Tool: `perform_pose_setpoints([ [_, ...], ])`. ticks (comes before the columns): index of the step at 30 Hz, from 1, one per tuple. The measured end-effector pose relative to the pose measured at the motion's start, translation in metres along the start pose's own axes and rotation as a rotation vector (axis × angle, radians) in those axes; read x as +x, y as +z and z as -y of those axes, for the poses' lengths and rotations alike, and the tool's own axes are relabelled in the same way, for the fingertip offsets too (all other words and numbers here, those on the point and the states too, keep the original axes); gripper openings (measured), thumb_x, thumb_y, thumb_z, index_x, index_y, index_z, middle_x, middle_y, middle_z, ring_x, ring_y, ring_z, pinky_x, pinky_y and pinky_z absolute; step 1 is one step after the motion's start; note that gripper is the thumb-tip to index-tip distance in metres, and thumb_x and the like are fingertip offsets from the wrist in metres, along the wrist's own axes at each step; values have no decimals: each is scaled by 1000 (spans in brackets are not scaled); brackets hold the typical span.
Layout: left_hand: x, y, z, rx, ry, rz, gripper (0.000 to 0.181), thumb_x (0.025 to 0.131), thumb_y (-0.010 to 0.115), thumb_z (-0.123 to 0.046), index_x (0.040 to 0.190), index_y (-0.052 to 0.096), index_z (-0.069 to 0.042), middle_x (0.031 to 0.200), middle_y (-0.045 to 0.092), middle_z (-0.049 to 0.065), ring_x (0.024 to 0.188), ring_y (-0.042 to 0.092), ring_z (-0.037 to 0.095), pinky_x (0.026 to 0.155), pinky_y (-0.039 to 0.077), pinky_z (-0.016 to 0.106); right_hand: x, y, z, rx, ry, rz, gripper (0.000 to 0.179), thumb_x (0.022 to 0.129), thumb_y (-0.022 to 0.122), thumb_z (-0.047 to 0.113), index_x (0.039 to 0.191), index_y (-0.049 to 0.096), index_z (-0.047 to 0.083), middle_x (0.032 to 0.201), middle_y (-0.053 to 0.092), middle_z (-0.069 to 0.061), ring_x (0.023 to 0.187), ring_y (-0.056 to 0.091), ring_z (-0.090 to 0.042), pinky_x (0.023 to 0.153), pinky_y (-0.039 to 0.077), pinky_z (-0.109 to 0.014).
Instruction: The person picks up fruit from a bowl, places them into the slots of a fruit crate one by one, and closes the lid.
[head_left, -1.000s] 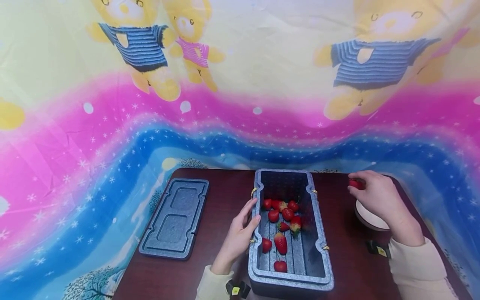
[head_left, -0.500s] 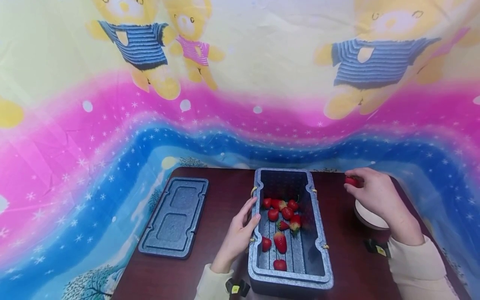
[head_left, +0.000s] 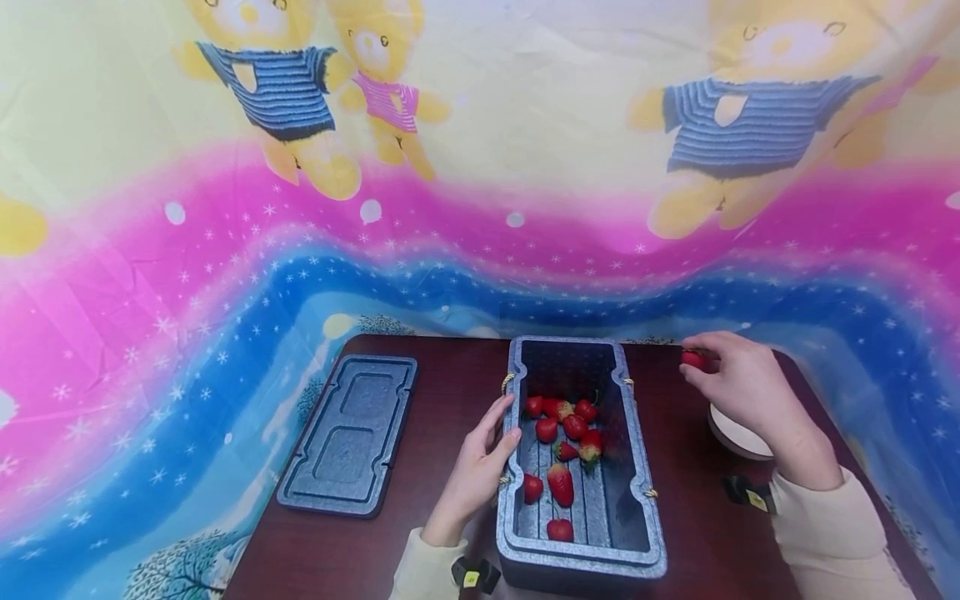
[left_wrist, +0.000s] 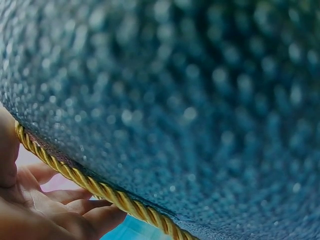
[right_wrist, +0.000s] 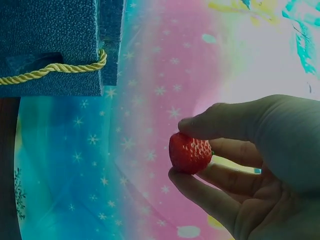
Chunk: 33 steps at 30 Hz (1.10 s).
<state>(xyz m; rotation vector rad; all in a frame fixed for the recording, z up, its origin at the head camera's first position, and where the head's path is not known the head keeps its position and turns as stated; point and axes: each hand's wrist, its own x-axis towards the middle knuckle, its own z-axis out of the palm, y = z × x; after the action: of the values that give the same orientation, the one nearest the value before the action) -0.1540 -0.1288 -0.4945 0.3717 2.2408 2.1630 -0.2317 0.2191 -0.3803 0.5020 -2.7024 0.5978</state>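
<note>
My right hand (head_left: 738,379) pinches a red strawberry (right_wrist: 190,153) between thumb and fingertips. It is held up to the right of a dark grey foam box (head_left: 656,542), above a white bowl (head_left: 738,435) that the hand partly covers. Along the box's left wall lies my left hand (head_left: 474,471), its fingers fairly straight and its thumb at the rim. In the left wrist view its fingers (left_wrist: 105,217) show beside a gold rope (left_wrist: 107,192). Several strawberries (head_left: 560,485) lie scattered on the ribbed floor of the box, mostly toward its middle.
A grey box lid (head_left: 348,433) lies flat on the left of the dark brown table (head_left: 442,375). Behind the table hangs a printed cloth (head_left: 480,183) with bears. Gold rope also runs along the box's right side (head_left: 651,495).
My right hand has moved a little to the left, toward the box, carrying the strawberry. The left hand stays at the box wall.
</note>
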Motion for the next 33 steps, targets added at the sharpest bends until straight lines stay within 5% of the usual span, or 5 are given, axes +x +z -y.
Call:
perform_pose_setpoints([
  [6, -1, 0, 1, 0, -6, 4, 54, 106, 54, -22, 157, 38, -14, 166, 24, 11, 149, 30, 27, 116, 34, 38, 0, 2, 1, 19, 5, 13, 36, 83, 81, 10, 116, 71, 0, 113, 67, -26, 75, 66, -27, 62, 53, -43],
  [16, -2, 0, 0, 16, 3, 0, 54, 106, 54, -21, 157, 38, -12, 166, 24, 13, 149, 28, 30, 116, 32, 43, 1, 5, 5, 22, -18, -13, 34, 83, 80, 10, 115, 72, 0, 114, 67, -26, 81, 68, -33, 70, 54, -55],
  [24, -2, 1, -1, 7, -9, -5, 53, 106, 54, -21, 156, 39, -14, 166, 24, 10, 149, 28, 26, 116, 33, 36, 3, 6, 11, 57, -9, 13, 34, 85, 80, 10, 117, 71, 0, 115, 67, -25, 85, 69, -36, 74, 56, -57],
  [33, -1, 0, -2, 9, 7, -3, 53, 106, 54, -20, 156, 38, -12, 166, 24, 13, 150, 28, 29, 117, 30, 46, 8, 6, 20, 67, -44, -1, 34, 84, 81, 9, 116, 72, 1, 113, 68, -23, 82, 70, -32, 71, 57, -54],
])
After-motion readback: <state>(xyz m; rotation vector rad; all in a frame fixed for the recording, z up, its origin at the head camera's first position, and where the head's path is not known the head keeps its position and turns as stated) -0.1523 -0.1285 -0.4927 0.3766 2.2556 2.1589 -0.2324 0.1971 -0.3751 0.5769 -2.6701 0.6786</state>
